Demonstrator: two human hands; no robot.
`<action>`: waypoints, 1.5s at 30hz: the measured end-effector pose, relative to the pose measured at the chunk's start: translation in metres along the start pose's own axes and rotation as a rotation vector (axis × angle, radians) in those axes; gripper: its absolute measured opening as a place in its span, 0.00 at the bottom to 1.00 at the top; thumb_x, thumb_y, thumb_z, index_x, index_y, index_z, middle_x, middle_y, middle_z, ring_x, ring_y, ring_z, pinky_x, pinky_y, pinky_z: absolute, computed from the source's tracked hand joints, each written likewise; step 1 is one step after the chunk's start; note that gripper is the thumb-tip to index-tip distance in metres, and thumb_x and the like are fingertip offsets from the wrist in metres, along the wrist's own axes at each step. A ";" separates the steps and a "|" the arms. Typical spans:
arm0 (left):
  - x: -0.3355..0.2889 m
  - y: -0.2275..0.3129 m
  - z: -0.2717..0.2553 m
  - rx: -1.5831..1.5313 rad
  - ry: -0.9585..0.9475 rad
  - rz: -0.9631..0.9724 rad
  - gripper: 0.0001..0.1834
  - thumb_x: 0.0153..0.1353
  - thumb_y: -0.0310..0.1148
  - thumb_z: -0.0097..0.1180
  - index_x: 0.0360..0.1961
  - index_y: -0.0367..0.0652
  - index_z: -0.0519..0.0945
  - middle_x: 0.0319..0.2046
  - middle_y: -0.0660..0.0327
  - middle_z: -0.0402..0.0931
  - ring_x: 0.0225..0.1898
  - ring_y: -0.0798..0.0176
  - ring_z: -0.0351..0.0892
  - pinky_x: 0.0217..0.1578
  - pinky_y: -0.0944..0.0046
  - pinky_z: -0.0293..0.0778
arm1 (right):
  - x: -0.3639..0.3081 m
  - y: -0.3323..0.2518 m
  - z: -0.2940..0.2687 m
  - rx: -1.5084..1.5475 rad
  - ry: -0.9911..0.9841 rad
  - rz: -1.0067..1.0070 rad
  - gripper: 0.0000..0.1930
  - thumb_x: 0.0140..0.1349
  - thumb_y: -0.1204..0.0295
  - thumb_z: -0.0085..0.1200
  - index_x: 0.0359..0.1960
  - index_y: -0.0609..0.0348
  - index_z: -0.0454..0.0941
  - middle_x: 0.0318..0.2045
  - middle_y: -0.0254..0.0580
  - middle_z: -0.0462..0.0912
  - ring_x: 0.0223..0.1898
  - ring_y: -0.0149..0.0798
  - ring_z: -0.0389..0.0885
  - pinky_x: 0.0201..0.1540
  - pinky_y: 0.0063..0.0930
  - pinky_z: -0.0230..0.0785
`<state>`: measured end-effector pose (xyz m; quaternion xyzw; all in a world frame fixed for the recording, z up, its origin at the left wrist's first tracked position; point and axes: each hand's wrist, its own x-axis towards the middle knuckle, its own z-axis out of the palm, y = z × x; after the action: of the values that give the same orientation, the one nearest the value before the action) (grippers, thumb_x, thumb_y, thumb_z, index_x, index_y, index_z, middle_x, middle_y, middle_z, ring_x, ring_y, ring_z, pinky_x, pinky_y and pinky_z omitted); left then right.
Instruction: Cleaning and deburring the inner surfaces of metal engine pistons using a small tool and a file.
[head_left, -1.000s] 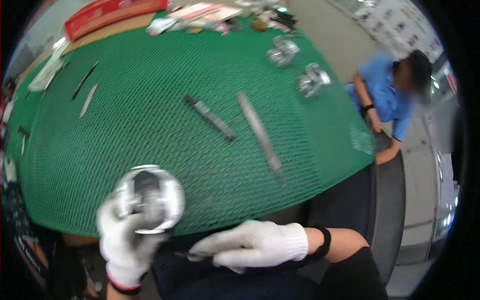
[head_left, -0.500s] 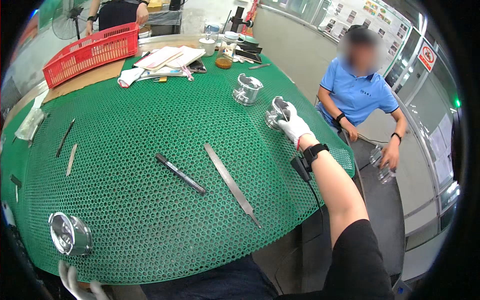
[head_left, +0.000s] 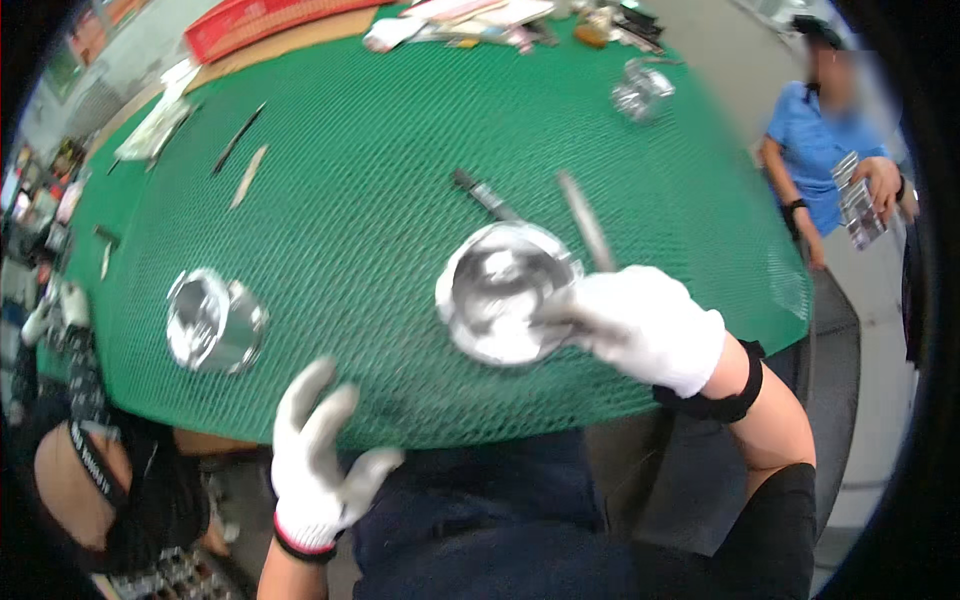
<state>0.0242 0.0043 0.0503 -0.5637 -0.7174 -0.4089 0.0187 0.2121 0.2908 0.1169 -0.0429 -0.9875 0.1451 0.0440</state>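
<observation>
My right hand [head_left: 640,325], in a white glove, grips a shiny round metal part [head_left: 500,292] by its right side and holds it over the green mesh table [head_left: 380,140]. My left hand [head_left: 320,450], also gloved, hovers at the table's near edge with its fingers spread and nothing in it. A second shiny round metal part [head_left: 213,322] rests on the mesh to the left, a little beyond my left hand. A third one [head_left: 640,90] sits far back on the right.
A long flat file [head_left: 585,215] and a dark-handled tool [head_left: 482,193] lie just behind the held part. More files [head_left: 245,175] lie at the back left. A red basket [head_left: 260,25] stands at the far edge. A person in blue [head_left: 825,150] sits at right, another person at lower left.
My right hand has come back from the far right of the table with a metal part and now holds it near me. My left hand has let go of its part and opened.
</observation>
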 end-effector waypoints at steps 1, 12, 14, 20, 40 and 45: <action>0.004 0.000 0.004 -0.071 0.035 -0.006 0.39 0.51 0.45 0.74 0.59 0.37 0.71 0.61 0.33 0.68 0.59 0.33 0.73 0.59 0.41 0.70 | 0.009 -0.017 0.007 -0.015 -0.076 -0.109 0.15 0.62 0.67 0.59 0.50 0.49 0.77 0.39 0.45 0.85 0.37 0.50 0.86 0.38 0.36 0.80; -0.013 0.011 -0.004 0.024 -0.050 -0.022 0.27 0.38 0.42 0.76 0.42 0.49 0.83 0.47 0.50 0.77 0.51 0.41 0.75 0.59 0.41 0.69 | -0.008 -0.060 -0.004 0.171 -0.111 0.088 0.18 0.65 0.71 0.55 0.56 0.43 0.77 0.31 0.40 0.85 0.32 0.44 0.87 0.36 0.35 0.81; -0.015 0.013 -0.007 0.095 -0.088 -0.032 0.23 0.39 0.44 0.75 0.38 0.51 0.84 0.46 0.52 0.77 0.52 0.44 0.74 0.60 0.41 0.69 | -0.002 -0.069 -0.001 0.172 -0.111 0.108 0.17 0.65 0.71 0.55 0.55 0.43 0.78 0.28 0.39 0.84 0.30 0.44 0.86 0.34 0.35 0.80; -0.014 0.018 0.000 0.143 -0.076 -0.050 0.19 0.42 0.48 0.73 0.35 0.54 0.85 0.43 0.54 0.77 0.49 0.47 0.75 0.60 0.40 0.69 | -0.007 -0.089 0.018 0.014 -0.161 0.174 0.18 0.65 0.67 0.54 0.57 0.39 0.74 0.22 0.39 0.82 0.21 0.44 0.83 0.23 0.38 0.78; -0.003 0.016 -0.020 0.268 -0.167 -0.025 0.30 0.41 0.56 0.73 0.45 0.54 0.86 0.35 0.61 0.72 0.45 0.49 0.74 0.58 0.38 0.68 | -0.014 -0.091 0.020 1.219 -0.560 0.160 0.22 0.73 0.65 0.49 0.67 0.54 0.70 0.54 0.42 0.83 0.35 0.30 0.84 0.43 0.25 0.79; 0.017 0.018 -0.019 0.369 -0.004 0.080 0.36 0.41 0.66 0.69 0.47 0.54 0.85 0.51 0.54 0.72 0.59 0.39 0.67 0.67 0.30 0.53 | -0.031 -0.080 -0.015 1.254 -0.146 0.748 0.20 0.68 0.75 0.48 0.58 0.73 0.75 0.36 0.40 0.86 0.24 0.26 0.74 0.30 0.22 0.73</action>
<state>0.0250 0.0066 0.0810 -0.5795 -0.7574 -0.2680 0.1366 0.2385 0.2160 0.1516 -0.3340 -0.6386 0.6908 -0.0580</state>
